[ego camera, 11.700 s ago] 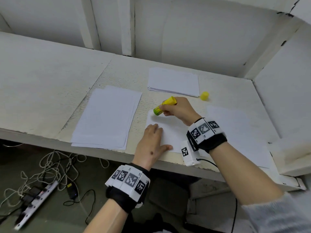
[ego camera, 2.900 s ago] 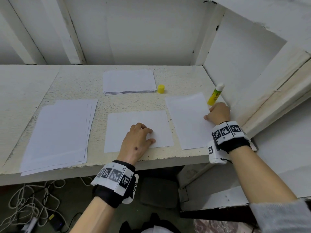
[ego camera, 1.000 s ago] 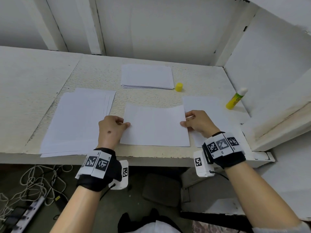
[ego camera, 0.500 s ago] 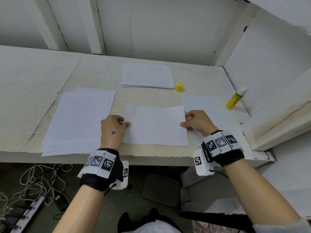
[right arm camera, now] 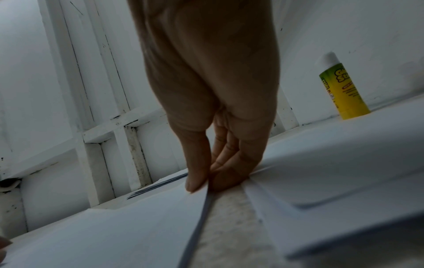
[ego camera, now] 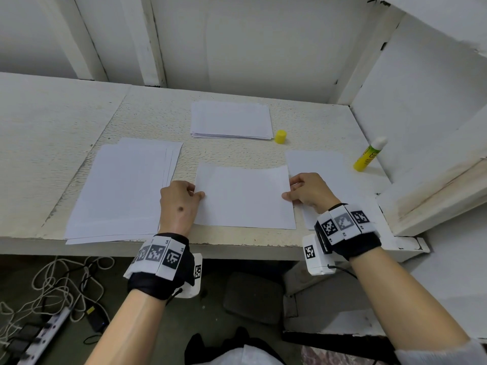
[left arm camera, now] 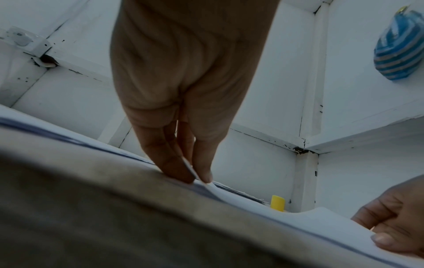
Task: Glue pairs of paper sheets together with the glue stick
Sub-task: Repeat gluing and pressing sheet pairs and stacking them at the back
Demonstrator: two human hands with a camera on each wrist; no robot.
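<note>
A white paper sheet [ego camera: 243, 197] lies in the middle near the table's front edge, slightly lifted at its sides. My left hand [ego camera: 181, 198] pinches its left edge [left arm camera: 195, 178] between thumb and fingers. On the opposite side my right hand [ego camera: 307, 192] pinches the right edge [right arm camera: 207, 188]. Another single sheet [ego camera: 316, 164] lies to the right, partly under my right hand. The uncapped yellow-green glue stick [ego camera: 369, 155] stands upright at the far right by the wall [right arm camera: 343, 92]. Its yellow cap [ego camera: 280, 136] stands near the back stack [left arm camera: 277, 202].
A stack of white sheets [ego camera: 123, 188] lies at the left, overhanging the front edge a little. A smaller stack [ego camera: 230, 119] sits at the back centre. White walls close the table at the back and right. Cables and a power strip [ego camera: 39, 335] lie on the floor.
Over the last second both hands kept pinching the middle sheet's side edges and drew it slightly nearer. Earlier, the right hand stood the glue stick by the wall.
</note>
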